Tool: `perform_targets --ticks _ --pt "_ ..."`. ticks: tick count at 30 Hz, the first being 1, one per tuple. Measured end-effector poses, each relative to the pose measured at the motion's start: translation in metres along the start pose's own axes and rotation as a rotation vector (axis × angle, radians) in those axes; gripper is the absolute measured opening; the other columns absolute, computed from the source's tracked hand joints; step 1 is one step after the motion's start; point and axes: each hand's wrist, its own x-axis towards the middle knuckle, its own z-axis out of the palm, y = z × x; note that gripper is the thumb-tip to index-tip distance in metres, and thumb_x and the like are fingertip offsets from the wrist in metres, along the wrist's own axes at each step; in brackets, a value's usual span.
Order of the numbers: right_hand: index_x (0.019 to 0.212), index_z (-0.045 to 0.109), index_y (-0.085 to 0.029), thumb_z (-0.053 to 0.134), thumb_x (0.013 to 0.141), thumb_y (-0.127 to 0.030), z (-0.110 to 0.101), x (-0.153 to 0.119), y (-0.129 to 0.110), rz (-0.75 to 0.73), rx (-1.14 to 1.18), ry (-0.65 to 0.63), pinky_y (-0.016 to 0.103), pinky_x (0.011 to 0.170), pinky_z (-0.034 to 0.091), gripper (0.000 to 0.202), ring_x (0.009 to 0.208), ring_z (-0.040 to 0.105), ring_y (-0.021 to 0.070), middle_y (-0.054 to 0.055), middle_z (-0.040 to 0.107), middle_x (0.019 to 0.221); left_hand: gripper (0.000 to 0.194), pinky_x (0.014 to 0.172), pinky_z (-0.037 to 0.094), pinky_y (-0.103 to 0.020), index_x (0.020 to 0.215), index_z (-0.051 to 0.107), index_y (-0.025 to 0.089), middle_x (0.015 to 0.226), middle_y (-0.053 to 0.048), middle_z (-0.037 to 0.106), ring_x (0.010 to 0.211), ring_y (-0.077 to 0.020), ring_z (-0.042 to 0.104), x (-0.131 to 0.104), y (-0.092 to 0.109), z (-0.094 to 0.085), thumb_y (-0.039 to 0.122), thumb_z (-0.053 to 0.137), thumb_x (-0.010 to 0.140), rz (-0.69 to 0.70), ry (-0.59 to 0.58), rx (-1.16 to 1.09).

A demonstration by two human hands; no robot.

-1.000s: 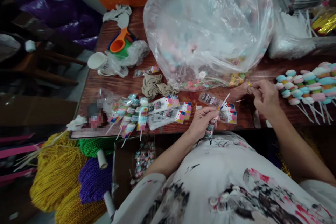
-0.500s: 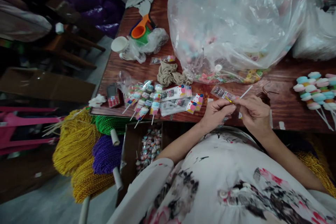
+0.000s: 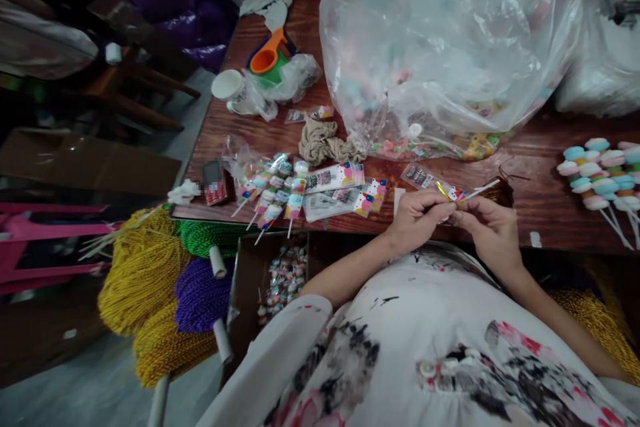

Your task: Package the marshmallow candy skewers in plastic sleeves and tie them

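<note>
Near the table's front edge, both my hands meet at a candy stick in a printed wrapper (image 3: 455, 193). Its white stick (image 3: 483, 189) points up to the right; its other end is hidden by my fingers. A gold twist tie (image 3: 442, 191) curves up at the wrapper. My left hand (image 3: 416, 215) is closed on the wrapped candy stick. My right hand (image 3: 494, 230) pinches with thumb and forefinger where the tie seems to run, though its grip is partly hidden. Just beyond lie a flat printed bag (image 3: 419, 176) and a bundle of brown ties (image 3: 500, 193).
Wrapped marshmallow sticks (image 3: 277, 190) and stacked printed bags (image 3: 333, 180) lie at left. A large clear bag of sweets (image 3: 450, 47) fills the back. Unwrapped marshmallow sticks (image 3: 597, 170) lie at right. Below the table edge stands a carton (image 3: 250, 273) of wrapped sweets.
My right hand has shifted slightly right and down, its fingers now lower against the left fingertips. The gold tie and printed wrapper show more, and the white stick has moved right.
</note>
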Motion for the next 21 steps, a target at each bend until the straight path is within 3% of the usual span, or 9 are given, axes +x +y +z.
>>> perform_targets --ticks 3,5,7,9,12,14,17,21 --pt "0.078 0.067 -0.019 0.072 0.079 -0.042 -0.013 0.015 0.003 0.058 0.168 -0.224 0.026 0.056 0.05 0.024 0.06 0.06 0.0131 0.0 0.067 0.069 0.024 0.068 0.046 -0.026 0.066 0.073 0.018 0.068 -0.004 0.063 0.067 -0.0127 0.055 0.004 0.009 0.0 0.039 0.072 0.076 -0.012 -0.081 0.1" --pt "0.074 0.063 -0.019 0.07 0.082 -0.042 -0.025 0.025 -0.001 -0.037 0.102 -0.435 0.025 0.05 0.044 0.026 0.055 0.055 0.0116 -0.001 0.062 0.063 0.025 0.059 0.044 -0.024 0.061 0.072 0.016 0.06 -0.003 0.06 0.058 -0.0106 0.051 0.007 0.013 -0.003 0.039 0.076 0.071 -0.127 -0.194 0.054" --pt "0.074 0.062 -0.018 0.063 0.088 -0.034 -0.035 0.031 -0.012 -0.306 -0.089 -0.613 0.026 0.054 0.044 0.021 0.058 0.055 0.0117 0.0 0.062 0.065 0.026 0.048 0.041 -0.023 0.059 0.071 0.014 0.052 -0.001 0.056 0.046 -0.008 0.046 0.009 0.015 -0.008 0.039 0.08 0.064 -0.343 -0.331 -0.055" --pt "0.079 0.064 -0.019 0.055 0.091 -0.022 -0.042 0.03 -0.029 -0.686 -0.323 -0.683 0.033 0.067 0.048 0.016 0.068 0.059 0.0139 0.002 0.064 0.071 0.024 0.04 0.039 -0.022 0.059 0.072 0.013 0.048 -0.001 0.058 0.039 -0.0082 0.045 0.009 0.014 -0.012 0.035 0.082 0.057 -0.576 -0.461 -0.152" --pt "0.086 0.067 -0.022 0.053 0.09 -0.014 -0.045 0.021 -0.055 -1.151 -0.58 -0.655 0.043 0.081 0.048 0.016 0.082 0.061 0.0185 0.003 0.067 0.076 0.018 0.035 0.039 -0.023 0.059 0.074 0.015 0.049 -0.004 0.063 0.039 -0.0117 0.05 0.007 0.012 -0.012 0.027 0.083 0.049 -0.774 -0.683 -0.176" --pt "0.091 0.069 -0.025 0.056 0.089 -0.015 -0.046 0.017 -0.066 -1.293 -0.631 -0.628 0.046 0.083 0.049 0.016 0.088 0.062 0.0214 0.004 0.07 0.081 0.015 0.033 0.039 -0.024 0.055 0.073 0.016 0.048 -0.004 0.063 0.038 -0.0128 0.049 0.004 0.01 -0.008 0.024 0.083 0.047 -0.826 -0.841 -0.136" --pt "0.098 0.07 -0.027 0.056 0.09 -0.017 -0.051 0.017 -0.071 -1.336 -0.632 -0.615 0.047 0.088 0.049 0.018 0.099 0.064 0.0235 0.005 0.074 0.094 0.018 0.033 0.039 -0.025 0.052 0.072 0.016 0.048 -0.005 0.063 0.039 -0.0141 0.05 0.001 0.01 -0.002 0.023 0.086 0.042 -0.823 -0.889 -0.152" --pt "0.113 0.068 -0.032 0.064 0.085 -0.02 -0.065 0.024 -0.063 -1.159 -0.711 -0.384 0.047 0.088 0.05 0.03 0.107 0.064 0.0266 0.005 0.073 0.112 0.021 0.039 0.042 -0.023 0.06 0.075 0.014 0.052 -0.005 0.065 0.043 -0.0124 0.053 0.005 0.02 -0.012 0.026 0.087 0.047 -0.672 -0.701 -0.204"
